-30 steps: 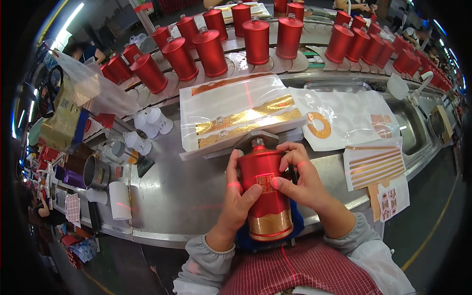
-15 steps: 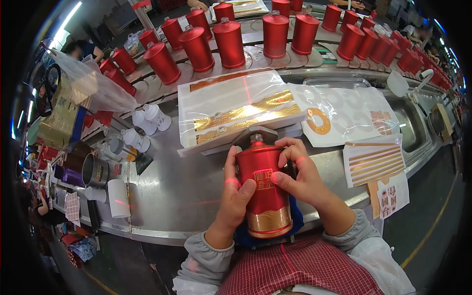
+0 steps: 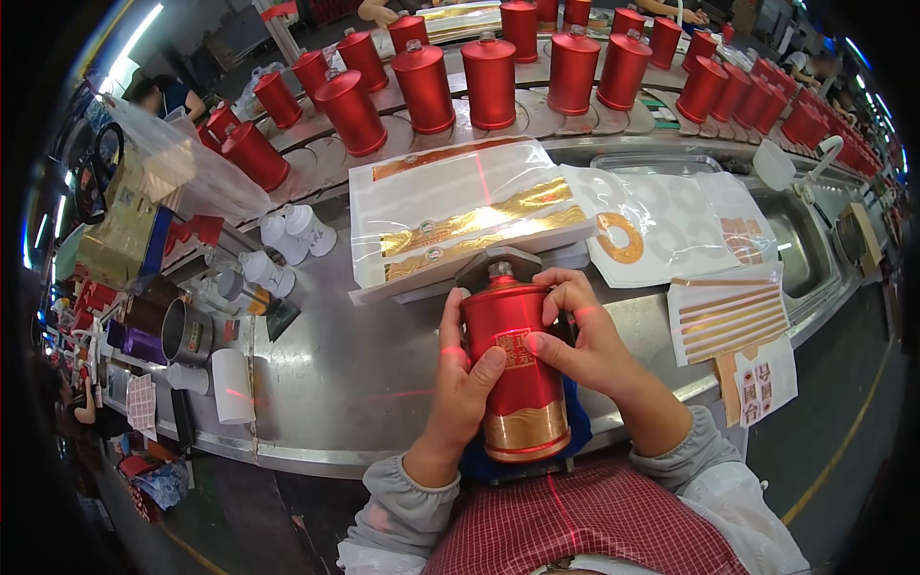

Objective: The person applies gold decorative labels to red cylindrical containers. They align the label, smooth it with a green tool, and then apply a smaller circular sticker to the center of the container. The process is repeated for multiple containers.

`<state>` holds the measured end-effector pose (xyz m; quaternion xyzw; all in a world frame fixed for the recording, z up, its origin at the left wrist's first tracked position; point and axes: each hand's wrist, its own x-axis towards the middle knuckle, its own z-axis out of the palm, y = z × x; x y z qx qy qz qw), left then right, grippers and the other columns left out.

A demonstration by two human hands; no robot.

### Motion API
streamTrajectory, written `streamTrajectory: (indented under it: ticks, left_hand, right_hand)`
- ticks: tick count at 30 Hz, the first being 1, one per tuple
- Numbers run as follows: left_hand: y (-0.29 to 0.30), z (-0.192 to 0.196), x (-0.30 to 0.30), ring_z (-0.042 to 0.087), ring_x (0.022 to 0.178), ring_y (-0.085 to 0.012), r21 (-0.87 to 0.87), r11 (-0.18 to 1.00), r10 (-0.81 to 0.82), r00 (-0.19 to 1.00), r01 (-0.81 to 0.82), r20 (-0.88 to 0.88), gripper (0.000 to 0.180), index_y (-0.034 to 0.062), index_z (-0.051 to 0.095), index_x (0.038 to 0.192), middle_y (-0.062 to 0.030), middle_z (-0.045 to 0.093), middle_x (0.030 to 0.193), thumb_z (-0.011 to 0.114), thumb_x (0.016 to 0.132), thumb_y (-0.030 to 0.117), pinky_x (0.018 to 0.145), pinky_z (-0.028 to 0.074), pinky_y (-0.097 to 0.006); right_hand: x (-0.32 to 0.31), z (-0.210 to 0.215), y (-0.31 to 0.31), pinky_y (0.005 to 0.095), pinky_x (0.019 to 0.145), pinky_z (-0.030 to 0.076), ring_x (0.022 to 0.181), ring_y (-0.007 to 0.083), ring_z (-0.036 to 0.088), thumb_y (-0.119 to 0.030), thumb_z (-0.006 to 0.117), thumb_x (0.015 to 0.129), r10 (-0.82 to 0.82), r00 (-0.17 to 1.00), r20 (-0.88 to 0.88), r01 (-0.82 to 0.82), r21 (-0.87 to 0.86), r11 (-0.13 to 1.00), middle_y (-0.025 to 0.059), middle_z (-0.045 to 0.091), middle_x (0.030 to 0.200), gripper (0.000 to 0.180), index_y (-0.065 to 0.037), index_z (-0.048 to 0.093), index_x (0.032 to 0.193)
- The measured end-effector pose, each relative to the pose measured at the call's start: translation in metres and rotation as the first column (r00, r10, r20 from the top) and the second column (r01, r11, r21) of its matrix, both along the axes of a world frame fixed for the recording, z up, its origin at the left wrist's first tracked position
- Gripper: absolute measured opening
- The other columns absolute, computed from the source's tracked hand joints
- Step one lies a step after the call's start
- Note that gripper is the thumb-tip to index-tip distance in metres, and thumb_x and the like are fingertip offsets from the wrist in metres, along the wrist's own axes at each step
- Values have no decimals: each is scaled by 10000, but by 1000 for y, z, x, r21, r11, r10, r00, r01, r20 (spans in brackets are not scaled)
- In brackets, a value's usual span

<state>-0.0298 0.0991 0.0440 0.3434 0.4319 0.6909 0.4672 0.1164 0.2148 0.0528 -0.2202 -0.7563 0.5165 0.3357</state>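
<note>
A red bottle [image 3: 522, 383] with a gold band around its base and a small square gold label is tilted toward me at the table's near edge. Its narrow neck points away and seems uncapped. My left hand [image 3: 465, 359] is closed around its left side, thumb along the front. On the other side my right hand [image 3: 585, 340] grips it, the thumb pressed at the label's right edge. Blue cloth [image 3: 578, 422] shows beneath the bottle. Just beyond its neck lies a dark flat piece [image 3: 522, 259], partly hidden.
Sheets of gold label strips [image 3: 460, 216] lie ahead, beside a ring-sticker sheet [image 3: 671, 225] and narrow gold strips [image 3: 730, 316]. Several red bottles [image 3: 489, 86] stand on a conveyor behind. Left are small white jugs [image 3: 309, 230], a white roll [image 3: 233, 383]; right, a sink [image 3: 800, 254].
The red bottles on the conveyor have shifted to the right. My thumbs have barely moved on the bottle, which both hands still hold in the same place.
</note>
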Motion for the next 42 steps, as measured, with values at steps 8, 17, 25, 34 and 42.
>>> streamTrajectory:
  ticks: [8, 17, 25, 34, 42]
  left_hand:
    - [0, 1, 0, 364, 1343, -234, -10, 1000, -12, 1000, 13, 26, 830, -1, 41, 1520, -168, 279, 1484, 608, 946, 196, 1095, 342, -347]
    - [0, 3, -2, 397, 1320, -230, -25, 999, -37, 999, 37, 26, 931, -7, 9, 1519, -169, 315, 1466, 665, 906, 237, 1082, 361, -344]
    - [0, -1, -4, 399, 1317, -222, -40, 998, -48, 997, 50, 54, 939, -5, 0, 1519, -170, 313, 1465, 667, 899, 224, 1083, 360, -349]
    - [-6, -7, -7, 323, 1377, -237, 18, 998, -55, 995, 54, 79, 894, -20, -29, 1517, -170, 259, 1513, 561, 967, 366, 1128, 277, -348]
    - [-14, 2, -4, 284, 1403, -227, 36, 999, -13, 1000, 14, -24, 773, -54, -15, 1510, -176, 250, 1534, 389, 1037, 404, 1142, 237, -337]
  right_hand:
    - [5, 1, 2, 378, 978, 397, 1225, 311, 468, -230, 739, 830, -24, 1000, 9, 23, 55, 998, 216, 452, 1319, 346, -38, 539, 1037]
    - [33, 44, 8, 326, 676, 519, 826, 227, 676, -71, 622, 869, -143, 972, 187, 154, -43, 987, 157, 664, 939, 370, 8, 441, 1181]
    - [27, 37, 13, 284, 694, 505, 779, 140, 624, -91, 648, 885, -142, 990, 7, 140, 100, 985, 88, 653, 917, 289, -12, 529, 1137]
    - [36, 8, 5, 256, 746, 536, 900, 127, 643, -6, 486, 966, -155, 987, 51, 151, 77, 986, 128, 601, 1224, 389, -12, 486, 1355]
    - [26, -21, -12, 282, 752, 511, 843, 132, 599, -77, 500, 975, 68, 995, 68, -58, -149, 987, 157, 604, 1237, 464, -5, 414, 1426]
